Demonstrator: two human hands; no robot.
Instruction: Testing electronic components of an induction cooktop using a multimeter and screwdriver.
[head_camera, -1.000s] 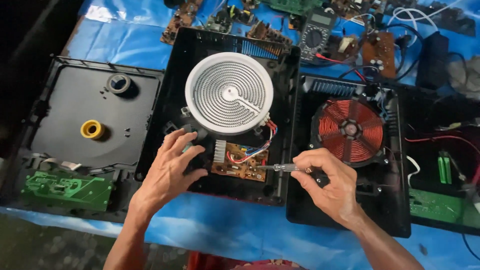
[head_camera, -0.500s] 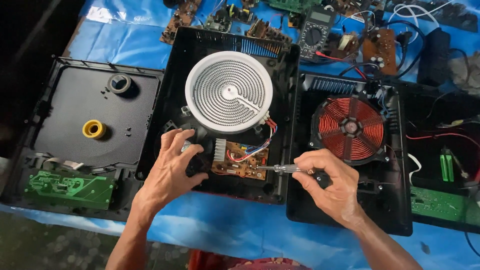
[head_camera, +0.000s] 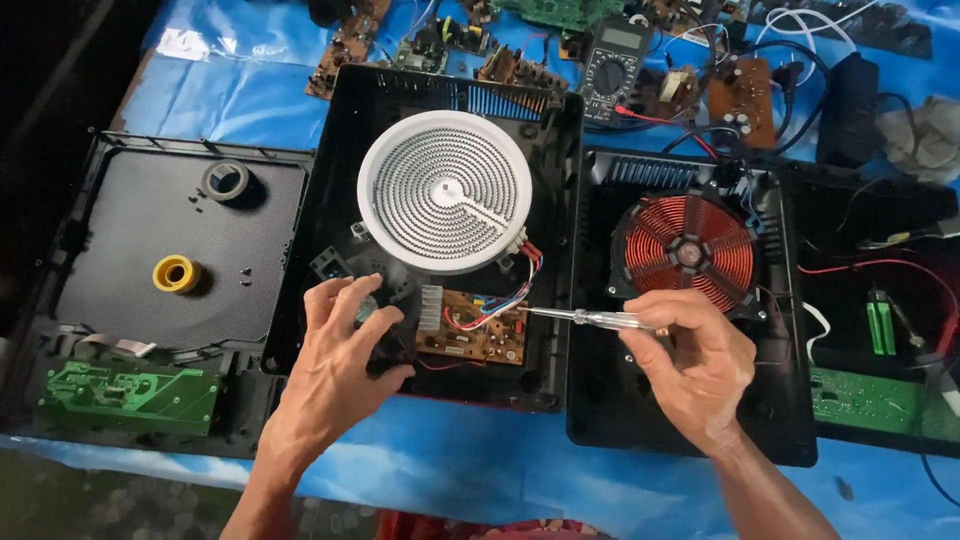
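An opened black cooker housing (head_camera: 330, 230) lies in the middle with a white round heating element (head_camera: 445, 190) and a brown circuit board (head_camera: 480, 330) inside. My left hand (head_camera: 345, 345) rests on a black fan part at the housing's lower left, fingers curled over it. My right hand (head_camera: 690, 365) grips a screwdriver (head_camera: 585, 318) by its clear handle. Its metal tip points left and reaches the right edge of the circuit board, near the red and blue wires.
A second open housing with a copper coil (head_camera: 688, 250) sits to the right. A black base panel (head_camera: 170, 250) on the left carries a yellow tape roll (head_camera: 177, 273), a grey ring and a green board (head_camera: 130, 395). A multimeter (head_camera: 615, 70) and loose boards lie behind.
My right hand has turned the screwdriver a little at the board's edge and my left hand has shifted slightly on the fan part. The view is otherwise the same.
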